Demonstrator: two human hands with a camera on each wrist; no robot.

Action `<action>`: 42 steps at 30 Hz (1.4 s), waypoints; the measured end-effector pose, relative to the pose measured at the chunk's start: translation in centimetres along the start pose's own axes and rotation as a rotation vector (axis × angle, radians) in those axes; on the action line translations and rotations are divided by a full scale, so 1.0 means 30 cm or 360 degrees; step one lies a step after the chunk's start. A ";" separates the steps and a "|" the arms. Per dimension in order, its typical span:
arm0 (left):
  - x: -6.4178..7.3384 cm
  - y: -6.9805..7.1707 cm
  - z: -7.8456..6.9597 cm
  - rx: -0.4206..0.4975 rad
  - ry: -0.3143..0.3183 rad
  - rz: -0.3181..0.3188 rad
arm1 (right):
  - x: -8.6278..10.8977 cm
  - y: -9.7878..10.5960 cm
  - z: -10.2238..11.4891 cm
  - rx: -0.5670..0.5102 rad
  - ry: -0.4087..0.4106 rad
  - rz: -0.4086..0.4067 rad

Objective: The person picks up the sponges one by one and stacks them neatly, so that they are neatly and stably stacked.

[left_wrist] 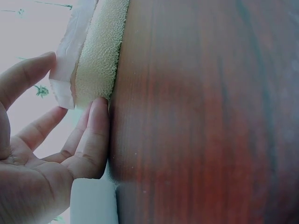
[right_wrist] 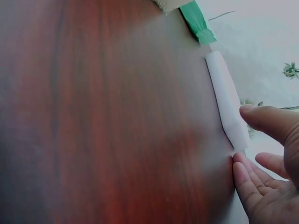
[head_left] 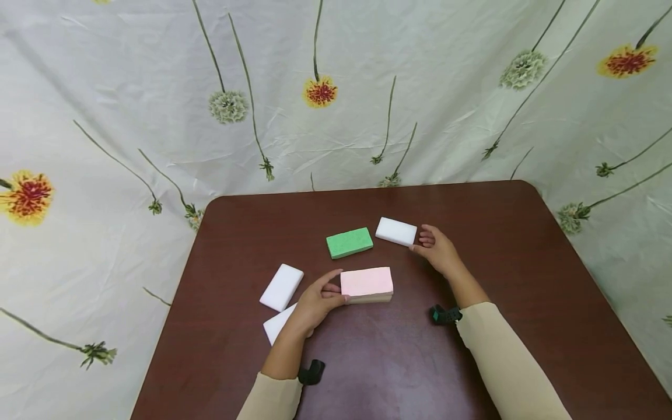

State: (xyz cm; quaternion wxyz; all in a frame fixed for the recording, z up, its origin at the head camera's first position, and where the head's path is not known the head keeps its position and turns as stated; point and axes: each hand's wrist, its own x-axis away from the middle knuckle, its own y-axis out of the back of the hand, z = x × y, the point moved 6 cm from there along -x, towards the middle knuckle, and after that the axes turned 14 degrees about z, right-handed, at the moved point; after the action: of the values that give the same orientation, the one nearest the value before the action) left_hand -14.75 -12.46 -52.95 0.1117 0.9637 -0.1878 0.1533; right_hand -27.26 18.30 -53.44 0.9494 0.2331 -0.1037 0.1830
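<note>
Head view shows the left hand [head_left: 317,303] pinching the left end of the pink-topped block [head_left: 366,282] on the brown table [head_left: 525,262]. The right hand [head_left: 440,253] is at the right end of 1 white block [head_left: 396,231], just beside the green block [head_left: 349,242]; if its fingers grip, I cannot tell.

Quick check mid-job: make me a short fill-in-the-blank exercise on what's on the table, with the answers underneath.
1. The left hand touches a two-layer block whose top layer is ____.
2. The right hand is beside a plain block whose colour is ____.
3. In the head view, the white blocks on the table number ____.
4. Away from both hands' fingertips, the only non-white block is ____.

Missing words: pink; white; three; green.
</note>
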 end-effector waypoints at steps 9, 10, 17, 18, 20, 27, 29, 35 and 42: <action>-0.005 0.001 0.005 -0.0015 0.0021 0.0023 | -0.026 0.009 0.011 0.0184 0.0006 0.0039; -0.005 0.002 0.005 -0.0017 0.0024 0.0021 | -0.027 0.010 0.012 0.0201 0.0002 0.0043; -0.005 0.002 0.006 0.0008 0.0017 0.0000 | -0.032 0.013 0.009 0.0173 -0.0011 0.0057; -0.005 0.002 0.004 0.0015 0.0012 0.0000 | -0.033 0.014 0.006 0.0172 -0.0015 0.0053; -0.003 0.001 0.001 0.0021 0.0013 -0.0003 | -0.037 0.015 0.002 0.0175 -0.0020 0.0047; 0.000 -0.002 -0.006 0.0006 0.0021 -0.0011 | -0.047 0.014 -0.007 0.0194 -0.0036 0.0051; 0.001 0.000 -0.005 0.0007 0.0019 -0.0012 | -0.050 0.012 -0.005 0.0204 -0.0039 0.0051; 0.002 0.002 -0.003 0.0016 0.0005 -0.0004 | -0.052 0.012 0.001 0.0227 -0.0051 0.0047; -0.008 0.004 0.010 -0.0016 0.0028 -0.0030 | -0.055 0.007 0.004 0.0308 -0.0040 0.0050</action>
State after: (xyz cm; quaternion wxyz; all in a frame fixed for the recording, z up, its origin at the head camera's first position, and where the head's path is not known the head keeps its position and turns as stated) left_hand -14.93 -12.57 -53.30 0.1197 0.9635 -0.1785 0.1599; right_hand -28.85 17.91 -53.72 0.9181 0.3245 -0.1011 0.2041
